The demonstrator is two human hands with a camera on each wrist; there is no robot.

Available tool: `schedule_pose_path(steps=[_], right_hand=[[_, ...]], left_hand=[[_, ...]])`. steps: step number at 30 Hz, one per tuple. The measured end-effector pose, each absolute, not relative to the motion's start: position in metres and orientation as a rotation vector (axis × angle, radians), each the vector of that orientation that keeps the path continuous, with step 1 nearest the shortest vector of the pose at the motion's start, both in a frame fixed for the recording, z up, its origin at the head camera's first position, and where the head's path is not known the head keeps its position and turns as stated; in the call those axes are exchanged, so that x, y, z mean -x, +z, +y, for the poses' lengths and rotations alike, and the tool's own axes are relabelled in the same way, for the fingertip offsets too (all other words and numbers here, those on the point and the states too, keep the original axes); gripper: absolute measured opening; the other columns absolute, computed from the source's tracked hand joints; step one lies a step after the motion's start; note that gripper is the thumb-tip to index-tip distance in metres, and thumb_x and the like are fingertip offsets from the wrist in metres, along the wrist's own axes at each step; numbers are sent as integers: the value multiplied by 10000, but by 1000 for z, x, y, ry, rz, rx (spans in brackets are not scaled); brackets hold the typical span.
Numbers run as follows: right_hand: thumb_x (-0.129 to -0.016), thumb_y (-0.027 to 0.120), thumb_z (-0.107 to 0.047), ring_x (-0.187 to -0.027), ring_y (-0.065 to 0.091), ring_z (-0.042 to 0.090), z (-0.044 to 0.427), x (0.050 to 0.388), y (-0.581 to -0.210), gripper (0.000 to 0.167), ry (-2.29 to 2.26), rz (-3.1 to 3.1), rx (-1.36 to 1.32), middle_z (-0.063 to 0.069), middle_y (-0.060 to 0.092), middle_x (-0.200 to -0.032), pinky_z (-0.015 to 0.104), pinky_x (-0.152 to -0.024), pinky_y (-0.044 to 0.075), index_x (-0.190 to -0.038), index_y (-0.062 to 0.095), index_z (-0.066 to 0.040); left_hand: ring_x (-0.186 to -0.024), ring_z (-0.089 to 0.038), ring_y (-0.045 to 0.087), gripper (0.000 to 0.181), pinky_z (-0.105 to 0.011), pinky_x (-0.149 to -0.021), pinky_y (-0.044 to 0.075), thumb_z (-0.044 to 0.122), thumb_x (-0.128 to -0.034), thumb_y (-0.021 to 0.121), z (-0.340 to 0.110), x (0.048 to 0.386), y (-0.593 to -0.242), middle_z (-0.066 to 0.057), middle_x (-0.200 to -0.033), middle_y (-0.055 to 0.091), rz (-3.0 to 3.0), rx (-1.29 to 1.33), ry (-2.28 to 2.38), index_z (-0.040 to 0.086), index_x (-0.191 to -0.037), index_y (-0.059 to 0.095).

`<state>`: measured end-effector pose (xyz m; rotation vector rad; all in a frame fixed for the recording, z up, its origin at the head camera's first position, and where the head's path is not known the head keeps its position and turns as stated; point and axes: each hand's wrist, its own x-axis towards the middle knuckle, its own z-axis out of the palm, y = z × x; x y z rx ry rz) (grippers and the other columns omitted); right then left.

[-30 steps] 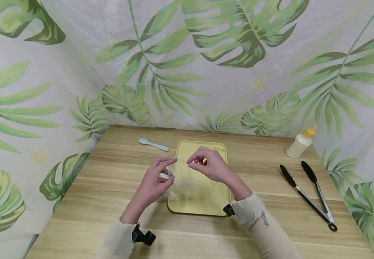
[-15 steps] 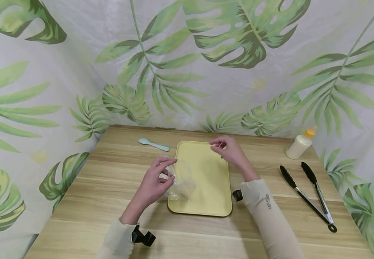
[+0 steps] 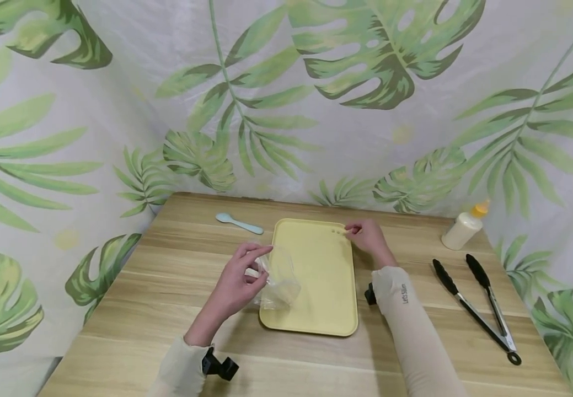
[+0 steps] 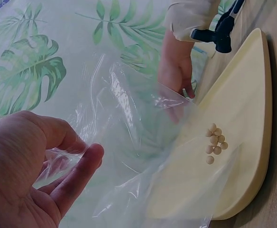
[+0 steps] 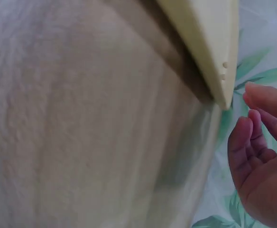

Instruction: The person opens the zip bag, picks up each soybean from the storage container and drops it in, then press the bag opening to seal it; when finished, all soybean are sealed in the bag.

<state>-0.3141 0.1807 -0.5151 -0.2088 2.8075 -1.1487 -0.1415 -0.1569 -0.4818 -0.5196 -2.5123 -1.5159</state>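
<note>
My left hand (image 3: 239, 278) pinches the rim of a clear plastic bag (image 3: 283, 284), which hangs above the left part of a yellow tray (image 3: 316, 275). My right hand (image 3: 368, 237) is at the tray's far right corner, by a few small pale balls (image 3: 336, 231). In the right wrist view, its fingers (image 5: 243, 130) are loosely bent, with a gap to the thumb and nothing visible between them. The left wrist view shows a cluster of small round beige balls (image 4: 215, 140) near the bag's lower edge. Whether they lie inside the bag or on the tray, I cannot tell.
A pale blue spoon (image 3: 239, 223) lies left of the tray on the wooden table (image 3: 182, 264). To the right are black-tipped tongs (image 3: 482, 317), spread apart, and a bottle with an orange nozzle (image 3: 462, 230). A leaf-patterned cloth (image 3: 276, 99) hangs behind.
My right hand has moved away from the bag, to the tray's far right corner. The left hand keeps holding the bag in nearly the same place. The head view has shifted slightly.
</note>
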Motion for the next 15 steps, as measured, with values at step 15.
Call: schedule_pose_path(steps=[15], right_hand=[[-924, 712, -174, -850, 608, 217, 172, 315, -531, 148, -790, 2960, 130, 34, 667, -930, 315, -653, 446, -1047, 773, -118]], left_hand=[[-882, -183, 644, 551, -202, -669, 619, -78, -888, 712, -158, 143, -487, -136, -1385, 508, -2503, 513, -1517, 46, -1417, 616]])
